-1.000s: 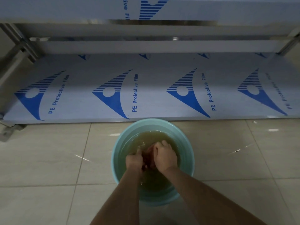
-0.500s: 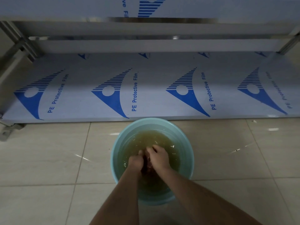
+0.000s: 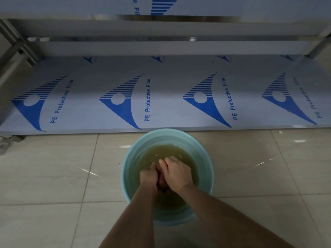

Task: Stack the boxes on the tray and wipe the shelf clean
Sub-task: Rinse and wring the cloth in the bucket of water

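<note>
Lower shelf (image 3: pixel 170 97) deck is bare end to end, film-covered, open along its whole front edge at 12 o'clock. Headroom capped by the upper shelf (image 3: pixel 161 8) and two crossbars (image 3: pixel 161 48) beneath it. Frame legs block the far corners at 10 and 2 o'clock. Bucket (image 3: pixel 129 169) sits on the floor tiles (image 3: pixel 53 176) just in front of the shelf edge, centre, murky water inside; both hands are in it. Floor is open at 9 and 3 o'clock of the bucket. Shelf foot (image 3: pixel 5 142) sticks out at 9 o'clock, far left.

Film-covered metal shelf (image 3: pixel 170 97), glossy tiled floor (image 3: pixel 53 176), smooth plastic basin (image 3: pixel 129 158).
</note>
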